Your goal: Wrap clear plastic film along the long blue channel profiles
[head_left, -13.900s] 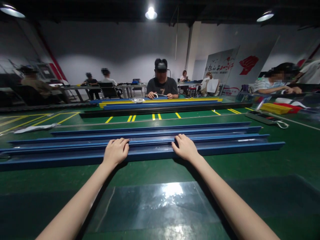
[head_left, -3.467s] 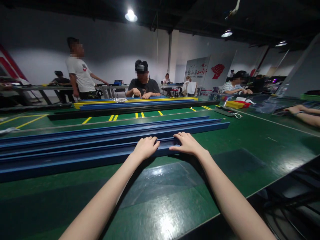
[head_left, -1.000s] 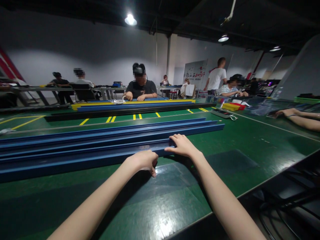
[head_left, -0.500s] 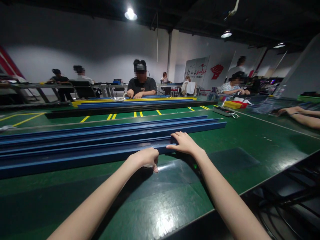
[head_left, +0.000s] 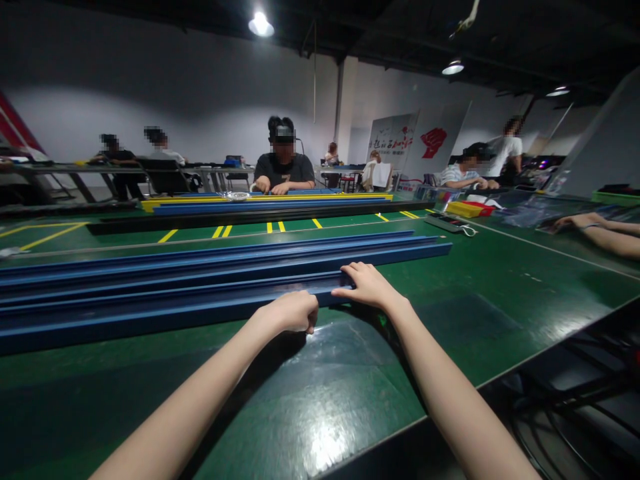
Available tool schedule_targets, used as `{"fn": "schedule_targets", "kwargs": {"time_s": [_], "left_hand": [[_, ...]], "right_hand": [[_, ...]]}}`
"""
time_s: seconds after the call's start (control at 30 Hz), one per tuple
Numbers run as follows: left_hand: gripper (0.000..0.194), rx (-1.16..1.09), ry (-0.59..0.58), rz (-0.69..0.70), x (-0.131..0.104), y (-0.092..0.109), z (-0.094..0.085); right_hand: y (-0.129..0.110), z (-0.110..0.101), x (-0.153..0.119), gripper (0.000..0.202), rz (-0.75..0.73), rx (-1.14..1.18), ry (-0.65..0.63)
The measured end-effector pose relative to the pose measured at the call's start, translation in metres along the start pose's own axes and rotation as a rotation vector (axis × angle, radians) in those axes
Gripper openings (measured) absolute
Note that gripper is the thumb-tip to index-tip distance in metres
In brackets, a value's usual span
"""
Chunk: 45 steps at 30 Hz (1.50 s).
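A long blue channel (head_left: 165,303) lies across the table in front of me, its right end at my hands. My right hand (head_left: 367,283) is closed over that end, with the fingers on the far wall and the thumb on the near wall. Just left of it my left hand (head_left: 293,312) is curled shut against the near side of the channel, thumb tucked towards the fingers. What it pinches, if anything, is hidden. Under and in front of both hands a clear plastic sheet (head_left: 345,343) reflects the light.
Behind this channel lies another blue channel (head_left: 390,252). Further back are a black rail (head_left: 240,218) and a yellow rail (head_left: 360,197). A phone-like device (head_left: 445,224) and a yellow tray (head_left: 463,210) stand at right. A co-worker's hands (head_left: 583,221) rest at the right edge.
My left thumb has drawn up from the clear sheet towards the curled fingers. The sheet now bulges less beside it. My right hand stays on the channel end.
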<state>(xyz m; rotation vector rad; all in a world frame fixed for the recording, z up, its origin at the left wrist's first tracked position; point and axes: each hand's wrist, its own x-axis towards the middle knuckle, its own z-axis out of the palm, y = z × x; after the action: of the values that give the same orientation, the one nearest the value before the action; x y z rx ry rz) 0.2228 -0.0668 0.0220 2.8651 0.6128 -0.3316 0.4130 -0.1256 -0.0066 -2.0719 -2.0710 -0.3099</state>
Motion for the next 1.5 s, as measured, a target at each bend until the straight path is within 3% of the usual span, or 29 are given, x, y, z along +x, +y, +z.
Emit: {"fn": "schedule_targets", "kwargs": {"time_s": [0.23, 0.47, 0.6, 0.77, 0.87, 1.03, 1.27, 1.5], "left_hand": [[0.012, 0.079, 0.076, 0.011, -0.004, 0.005, -0.007], [0.017, 0.017, 0.249, 0.053, -0.004, 0.000, -0.010], [0.016, 0.024, 0.391, -0.017, -0.004, -0.003, -0.014], [0.016, 0.085, 0.534, -0.113, -0.005, -0.007, -0.018], [0.016, 0.109, 0.620, -0.178, -0.005, -0.012, -0.018], [0.017, 0.126, 0.684, -0.269, -0.002, -0.020, -0.015], [0.018, 0.192, 0.727, -0.306, 0.001, -0.028, -0.010], [0.024, 0.173, 0.703, -0.281, 0.002, -0.025, -0.011]], "right_hand": [[0.002, -0.001, -0.001, 0.060, -0.025, 0.100, 0.015], [-0.003, -0.013, 0.002, 0.037, -0.060, 0.245, 0.230], [-0.011, -0.018, 0.000, 0.039, -0.077, 0.194, 0.312], [-0.029, -0.016, 0.000, 0.027, -0.202, 0.126, 0.513], [-0.041, -0.012, 0.001, 0.028, -0.262, 0.096, 0.571], [-0.048, -0.001, 0.005, 0.033, -0.284, 0.053, 0.470], [-0.036, 0.017, 0.009, 0.042, -0.170, 0.029, 0.165], [-0.032, 0.014, 0.010, 0.043, -0.108, 0.044, 0.088]]}}
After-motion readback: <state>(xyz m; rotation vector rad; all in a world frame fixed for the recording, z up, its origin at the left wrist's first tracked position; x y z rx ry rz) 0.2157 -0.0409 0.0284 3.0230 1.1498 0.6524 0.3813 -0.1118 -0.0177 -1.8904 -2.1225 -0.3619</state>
